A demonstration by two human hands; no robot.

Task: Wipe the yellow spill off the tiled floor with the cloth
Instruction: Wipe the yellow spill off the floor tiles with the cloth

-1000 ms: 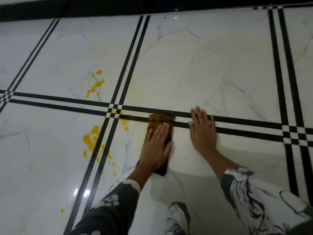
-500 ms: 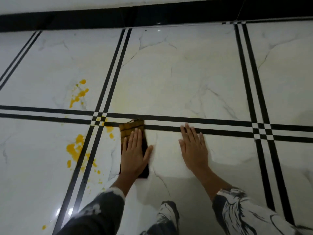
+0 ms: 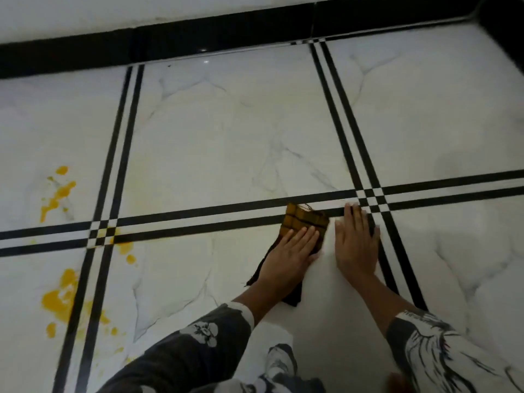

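A dark cloth (image 3: 304,221) with a yellow-stained checked end lies flat on the white marble tiled floor (image 3: 226,143), across the black grout stripes. My left hand (image 3: 289,256) presses on it with straight fingers. My right hand (image 3: 355,243) rests flat on the floor just right of the cloth, near the stripe crossing. The yellow spill shows as splashes far to the left: one patch (image 3: 58,191) above the stripes, a bigger patch (image 3: 61,299) below, and small drops (image 3: 126,249) by the left crossing.
A black skirting band (image 3: 198,32) runs along the wall at the top. My patterned sleeves and a knee fill the bottom edge. A faint yellowish smear tints the middle tile.
My left hand has slid the cloth to the right along the stripes, away from the yellow drops, and now sits close beside my right hand. The view has shifted rightwards.
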